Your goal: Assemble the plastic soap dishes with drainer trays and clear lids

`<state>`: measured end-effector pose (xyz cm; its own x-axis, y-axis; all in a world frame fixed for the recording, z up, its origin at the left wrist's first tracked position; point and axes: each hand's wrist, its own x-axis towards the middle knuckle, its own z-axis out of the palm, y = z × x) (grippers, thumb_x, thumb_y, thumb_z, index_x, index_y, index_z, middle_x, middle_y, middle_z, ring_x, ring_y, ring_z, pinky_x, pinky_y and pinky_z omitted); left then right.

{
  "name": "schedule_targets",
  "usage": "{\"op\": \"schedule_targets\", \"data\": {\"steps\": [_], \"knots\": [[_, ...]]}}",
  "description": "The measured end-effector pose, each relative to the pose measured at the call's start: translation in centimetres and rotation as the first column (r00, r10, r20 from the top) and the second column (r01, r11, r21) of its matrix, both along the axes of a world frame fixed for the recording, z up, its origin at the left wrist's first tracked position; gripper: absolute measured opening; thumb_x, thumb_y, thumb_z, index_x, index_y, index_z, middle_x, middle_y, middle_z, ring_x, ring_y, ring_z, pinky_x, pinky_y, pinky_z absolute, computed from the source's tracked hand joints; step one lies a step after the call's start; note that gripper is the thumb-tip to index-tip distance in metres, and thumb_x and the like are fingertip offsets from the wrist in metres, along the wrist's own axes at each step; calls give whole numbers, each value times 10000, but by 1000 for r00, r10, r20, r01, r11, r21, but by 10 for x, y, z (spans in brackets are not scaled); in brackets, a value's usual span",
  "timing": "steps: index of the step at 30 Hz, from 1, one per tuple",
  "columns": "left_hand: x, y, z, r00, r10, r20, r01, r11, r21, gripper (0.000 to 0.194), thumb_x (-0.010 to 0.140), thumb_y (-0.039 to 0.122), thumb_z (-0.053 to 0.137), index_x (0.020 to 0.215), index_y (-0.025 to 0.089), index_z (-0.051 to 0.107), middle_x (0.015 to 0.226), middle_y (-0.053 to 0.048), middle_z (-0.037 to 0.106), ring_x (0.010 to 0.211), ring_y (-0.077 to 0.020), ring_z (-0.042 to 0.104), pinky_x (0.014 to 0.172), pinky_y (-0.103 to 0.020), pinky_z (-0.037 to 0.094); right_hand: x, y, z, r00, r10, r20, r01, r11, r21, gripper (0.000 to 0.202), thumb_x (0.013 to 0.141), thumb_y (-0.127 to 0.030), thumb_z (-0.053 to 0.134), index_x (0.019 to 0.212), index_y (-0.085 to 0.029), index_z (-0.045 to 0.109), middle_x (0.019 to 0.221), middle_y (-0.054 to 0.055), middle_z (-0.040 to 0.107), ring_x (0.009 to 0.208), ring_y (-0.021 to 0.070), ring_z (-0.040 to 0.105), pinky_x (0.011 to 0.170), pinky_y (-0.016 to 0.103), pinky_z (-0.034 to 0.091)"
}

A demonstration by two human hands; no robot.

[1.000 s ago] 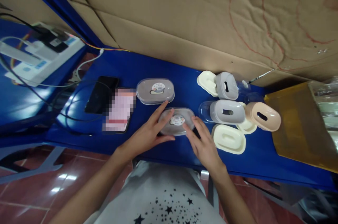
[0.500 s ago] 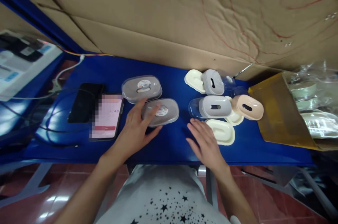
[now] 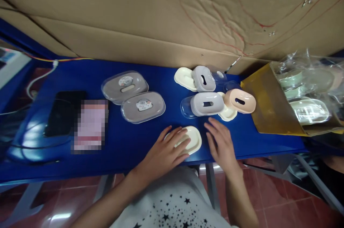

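My left hand (image 3: 168, 153) lies with spread fingers over the left part of a cream oval tray (image 3: 195, 140) near the table's front edge. To its right, my right hand (image 3: 221, 142) hovers with fingers apart, holding nothing. Behind it are a lavender-grey slotted cover (image 3: 208, 103) with a clear piece (image 3: 187, 107) at its left, a peach slotted cover (image 3: 240, 101) and a cream tray (image 3: 228, 113). Further back, another grey cover (image 3: 204, 78) leans by a cream tray (image 3: 185, 78). Two labelled grey boxes (image 3: 143, 107) (image 3: 125, 86) under clear lids stand on the left.
A cardboard box (image 3: 276, 102) holding plastic-wrapped pieces stands at the right. On the left of the blue table (image 3: 129, 145) lie a black phone (image 3: 63, 113) and a lit, pixelated phone (image 3: 91, 122). Brown cardboard (image 3: 134, 24) lines the back.
My left hand has left the front labelled box and moved right onto the cream tray. That tray has shifted left and forward, away from the slotted covers. The camera view has turned right.
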<state>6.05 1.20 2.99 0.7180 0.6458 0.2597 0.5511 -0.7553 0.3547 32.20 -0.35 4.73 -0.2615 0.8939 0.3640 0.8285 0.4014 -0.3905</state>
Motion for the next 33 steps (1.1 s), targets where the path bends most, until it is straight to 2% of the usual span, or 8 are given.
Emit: {"op": "schedule_targets", "data": {"steps": [3, 6, 9, 13, 19, 27, 31, 33], "knots": [[-20, -2, 2, 995, 96, -1, -96, 995, 39, 341, 1109, 356, 595, 1416, 211, 624, 1542, -132, 617, 1471, -325, 559, 1250, -591, 441, 21, 39, -1, 985, -53, 164, 45, 997, 57, 512, 1084, -195, 587, 1588, -269, 536, 1601, 121, 603, 1507, 316, 549, 1239, 562, 413], [-40, -12, 5, 969, 246, 21, -247, 969, 29, 518, 1070, 400, 670, 1545, 244, 535, 1610, -168, 547, 1481, -361, 546, 1215, -614, 478, 25, 60, 1, 971, 26, 240, -59, 989, 132, 462, 1075, -158, 604, 1520, -284, 603, 1441, 78, 731, 1336, 276, 686, 1260, 555, 357], [-49, -26, 0, 917, 394, 60, -390, 918, -63, 770, 1028, 449, 725, 1683, 268, 363, 1665, -216, 459, 1445, -397, 569, 1124, -613, 564, 3, 49, 8, 970, 137, 201, -172, 971, 165, 469, 1043, -84, 611, 1466, -284, 646, 1327, 48, 782, 1224, 225, 724, 1241, 498, 366], [-53, -33, -11, 856, 493, 156, -460, 864, -206, 929, 1042, 407, 707, 1761, 281, 132, 1714, -254, 346, 1401, -369, 613, 1078, -567, 617, -40, 16, 12, 903, 379, 202, -388, 922, 7, 443, 1061, -61, 520, 1419, -268, 676, 1322, 39, 775, 1241, 211, 688, 1263, 504, 315], [-60, -20, -10, 931, 352, 95, -339, 931, -135, 803, 1039, 328, 713, 1724, 344, 294, 1751, -177, 354, 1531, -394, 490, 1177, -626, 540, -71, 1, -2, 872, 436, 221, -439, 898, -39, 482, 1059, -50, 464, 1473, -221, 640, 1369, 65, 752, 1259, 227, 658, 1223, 496, 403], [-69, -22, -9, 952, 301, 55, -298, 953, -61, 746, 1058, 320, 679, 1713, 237, 333, 1781, -196, 301, 1609, -371, 408, 1187, -555, 554, -75, 9, -7, 788, 542, 292, -564, 826, -13, 448, 1071, -137, 562, 1512, -191, 612, 1381, 73, 753, 1294, 225, 659, 1164, 426, 537], [-74, -29, -17, 961, 275, 26, -274, 961, -21, 769, 1030, 364, 727, 1700, 256, 367, 1791, -190, 283, 1609, -390, 407, 1197, -583, 539, -74, 10, -13, 743, 607, 283, -626, 779, -28, 471, 1062, -138, 602, 1527, -210, 603, 1438, 62, 729, 1356, 214, 644, 1207, 413, 530], [-76, -29, -18, 967, 256, 10, -256, 967, -1, 742, 1035, 374, 723, 1689, 281, 386, 1794, -179, 282, 1603, -387, 418, 1208, -602, 521, -63, 21, -12, 734, 628, 259, -643, 765, -32, 478, 1074, -219, 626, 1551, -217, 582, 1508, 76, 687, 1419, 221, 613, 1236, 426, 513]]}}
